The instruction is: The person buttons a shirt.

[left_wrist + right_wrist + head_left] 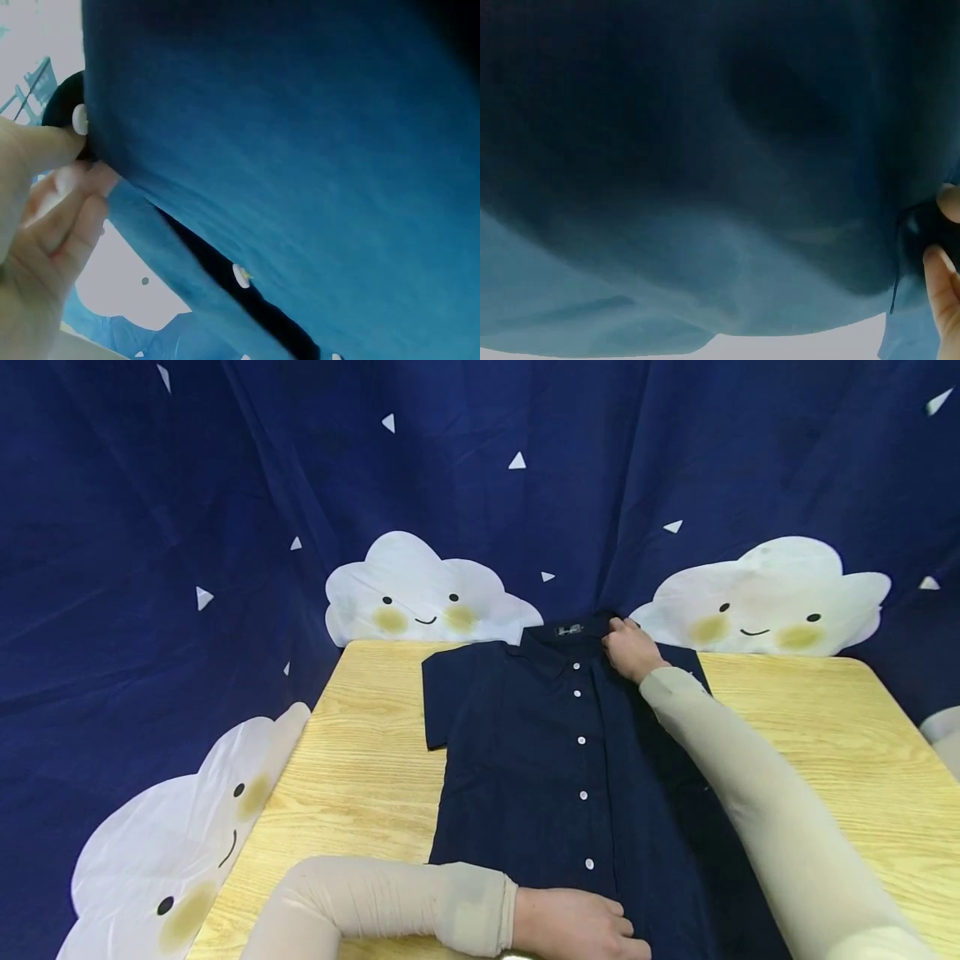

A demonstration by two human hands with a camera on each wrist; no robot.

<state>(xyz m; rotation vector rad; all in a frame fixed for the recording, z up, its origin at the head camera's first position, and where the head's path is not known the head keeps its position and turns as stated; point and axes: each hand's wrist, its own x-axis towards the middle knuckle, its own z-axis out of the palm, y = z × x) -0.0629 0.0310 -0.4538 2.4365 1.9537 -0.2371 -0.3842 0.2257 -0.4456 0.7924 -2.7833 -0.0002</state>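
A dark navy short-sleeved shirt (517,768) lies front up on the wooden table, white buttons down its middle and collar (546,652) at the far edge. Up at the collar's right side, my right hand (632,649) pinches the cloth; in the right wrist view its fingertips (939,277) grip a dark edge. My left hand (581,924) is low on the shirt front, by the button strip. The left wrist view shows its thumb and fingers pinching the front edge beside a white button (80,119). The shirt's bottom hem is out of the head view.
The light wooden table (360,752) extends to both sides of the shirt. Behind it and to the left hangs a dark blue curtain (450,468) with white clouds and small triangles. My right forearm crosses over the shirt's right side.
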